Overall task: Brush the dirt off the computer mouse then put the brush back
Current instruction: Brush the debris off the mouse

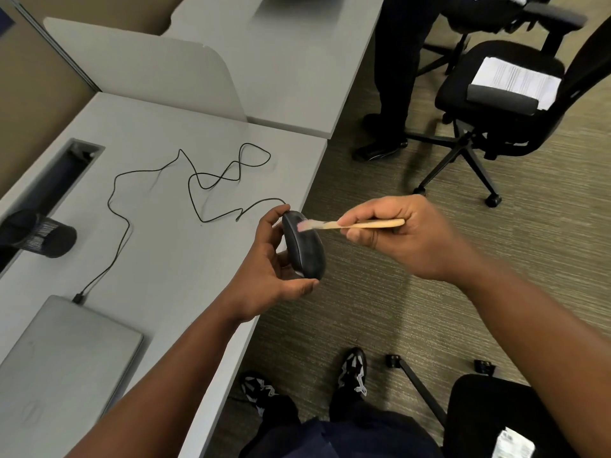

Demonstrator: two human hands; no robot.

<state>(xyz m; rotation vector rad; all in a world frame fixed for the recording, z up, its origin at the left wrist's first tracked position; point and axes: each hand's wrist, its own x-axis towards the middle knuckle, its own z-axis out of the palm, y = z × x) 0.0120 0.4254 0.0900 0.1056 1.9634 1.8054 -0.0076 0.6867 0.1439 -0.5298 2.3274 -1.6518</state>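
Right now we hold the mouse point(303, 244) in our left hand point(264, 276), lifted off the desk point(172, 252) just past its right edge, over the carpet point(380, 319). Our fingers wrap the far side and our thumb sits under the near end, so the grip is closed on it, with the dark top shell turned toward the right. Our right hand point(406, 239) is closed around the brush point(350, 224), pinching its pale wooden handle between thumb and fingers. The handle runs roughly level from right to left, and the pinkish bristles touch the far part of the mouse's top; they look a little blurred.

From the far end of the mouse its cable point(198, 180) trails back onto the desk, loops several times across the grey top, and runs down to a plug at the far edge of a closed grey laptop point(62, 365) lying at the near left. A black mesh cup point(39, 233) stands at the left side of the desk, beside a rectangular slot in the surface.

On the carpet to the right stands an office chair point(506, 104) with papers on its seat, and another person's dark trouser legs are near it. Our own shoes show at the bottom.
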